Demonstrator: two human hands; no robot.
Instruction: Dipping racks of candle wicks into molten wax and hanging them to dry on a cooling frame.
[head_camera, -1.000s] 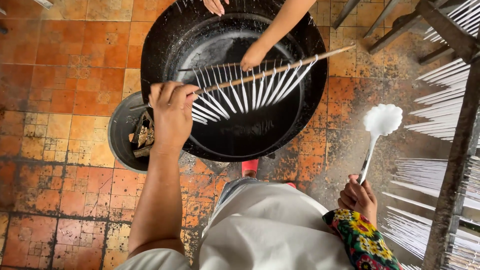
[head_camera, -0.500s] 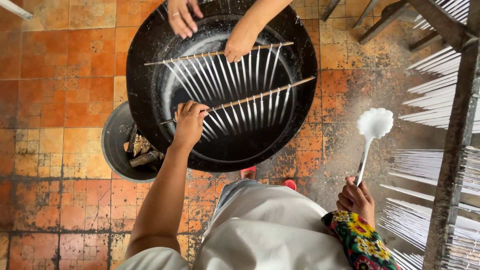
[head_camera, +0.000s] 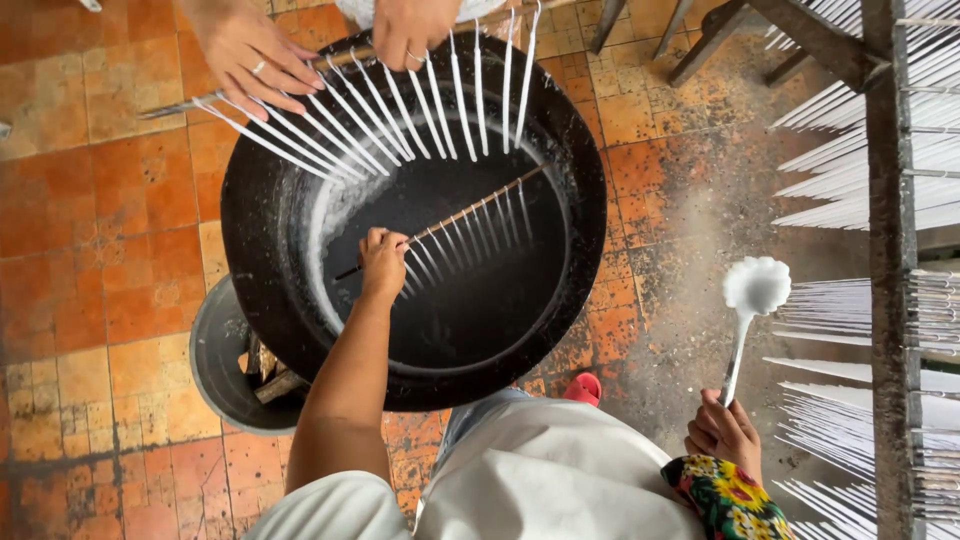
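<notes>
Left hand (head_camera: 383, 262) clenched on the candle stick's (head_camera: 455, 218) near end; stick runs up-right across the black pan (head_camera: 255, 230). Right hand (head_camera: 722, 430) grips the ladle (head_camera: 752, 300), well apart.

Pan (head_camera: 260, 230): you work over black metal, matt and sooty, its inner wall crusted with rough white wax.
Liquid (head_camera: 470, 290): dark and glossy.
Stick (head_camera: 450, 220): thin bare wood in your left hand (head_camera: 383, 262), matt.
Candles (head_camera: 480, 225): white wax, smooth, wet sheen.
Ladle (head_camera: 755, 290): your right hand (head_camera: 725, 432) holds it; coated in matt white wax, lumpy.
Floor (head_camera: 90, 210): orange tiles, worn, stained, rough in patches.
Sleeve (head_camera: 730, 500): flowered cloth.
Rack (head_camera: 890, 250): rough grey wood.
</notes>
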